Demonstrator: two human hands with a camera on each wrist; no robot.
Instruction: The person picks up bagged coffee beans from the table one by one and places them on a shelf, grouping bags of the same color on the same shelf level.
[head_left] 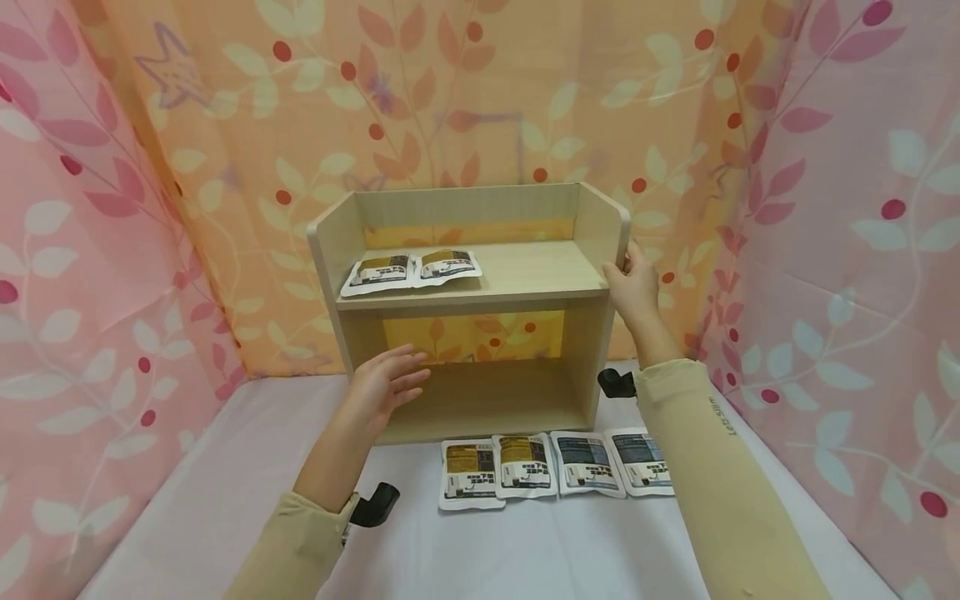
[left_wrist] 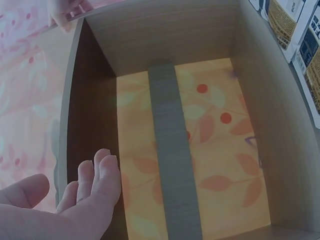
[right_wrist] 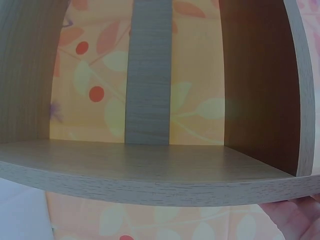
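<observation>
Head view: shelf on white surface, floral drapes on three sides.

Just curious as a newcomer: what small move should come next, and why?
Probably lower the empty left hand to the leftmost gold-labelled pouch on the table: the right hand grips the wooden shelf unit, while two similar pouches lie on its upper board with bare space beside them.

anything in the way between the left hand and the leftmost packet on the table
Nothing visible is in the way: the left hand is in front of the shelf, and the leftmost packet lies on the table.
</observation>
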